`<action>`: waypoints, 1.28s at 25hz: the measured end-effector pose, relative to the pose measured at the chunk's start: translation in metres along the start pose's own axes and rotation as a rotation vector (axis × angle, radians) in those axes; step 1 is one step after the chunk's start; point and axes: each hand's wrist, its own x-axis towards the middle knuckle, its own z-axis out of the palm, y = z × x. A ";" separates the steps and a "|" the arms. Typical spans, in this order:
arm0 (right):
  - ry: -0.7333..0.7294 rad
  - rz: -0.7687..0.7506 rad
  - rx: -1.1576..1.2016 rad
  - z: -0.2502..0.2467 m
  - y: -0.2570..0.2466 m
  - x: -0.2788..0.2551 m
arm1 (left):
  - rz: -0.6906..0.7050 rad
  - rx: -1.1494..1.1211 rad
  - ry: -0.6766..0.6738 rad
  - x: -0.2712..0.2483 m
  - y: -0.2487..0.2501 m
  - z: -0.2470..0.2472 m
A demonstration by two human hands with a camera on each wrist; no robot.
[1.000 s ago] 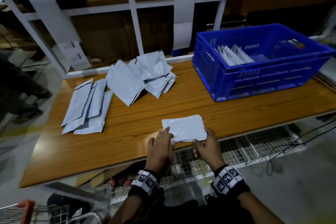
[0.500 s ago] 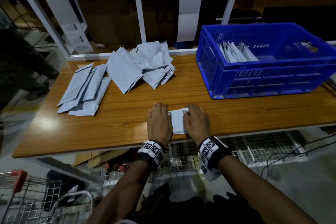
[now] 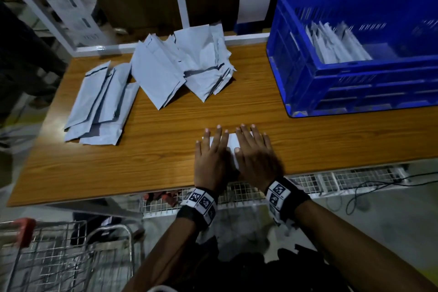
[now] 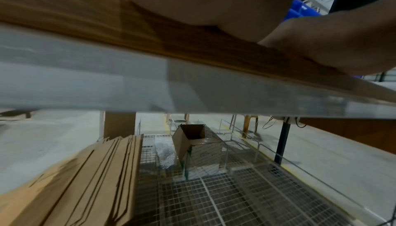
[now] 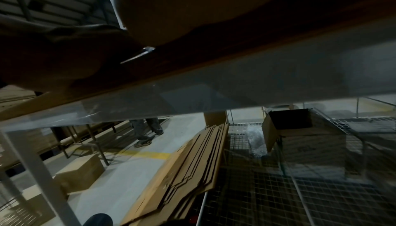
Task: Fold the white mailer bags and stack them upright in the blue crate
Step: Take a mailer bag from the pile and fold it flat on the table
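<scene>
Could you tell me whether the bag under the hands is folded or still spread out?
Folded. Only a narrow white strip of the bag shows between the flat left hand and right hand, both pressing it down.

Blue crate [image 3: 308,83] — white mailer bags [image 3: 161,73]

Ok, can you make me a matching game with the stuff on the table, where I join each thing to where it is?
Things:
1. folded mailer bag
2. upright folded bags
3. flat pile of unfolded bags
4. blue crate

Places:
A. left end of the table
B. inside the crate
C. pressed under both hands, left hand and right hand
D. right end of the table

Pairs: 1-C, 2-B, 3-A, 4-D
</scene>
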 end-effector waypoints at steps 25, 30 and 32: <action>-0.106 0.038 0.025 -0.010 0.007 0.001 | 0.148 0.032 -0.005 0.010 -0.011 0.001; -0.136 0.009 0.010 -0.008 0.008 -0.006 | 0.117 0.023 -0.074 0.007 -0.011 -0.003; -0.142 -0.008 0.036 -0.009 0.011 -0.006 | 0.106 0.041 -0.117 0.010 -0.010 -0.005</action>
